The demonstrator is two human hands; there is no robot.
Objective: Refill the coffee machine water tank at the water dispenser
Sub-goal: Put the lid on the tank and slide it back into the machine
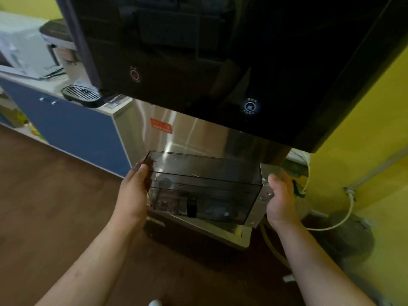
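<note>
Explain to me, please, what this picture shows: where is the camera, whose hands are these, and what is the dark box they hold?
There is only one picture. It comes from a camera worn on a person's head, looking down, so both forearms are that person's own. The left hand and the right hand each grip one end of the water tank, a smoky see-through box. They hold it in the steel recess under the black front of the water dispenser. At the left, a coffee machine stands on a blue cabinet.
</note>
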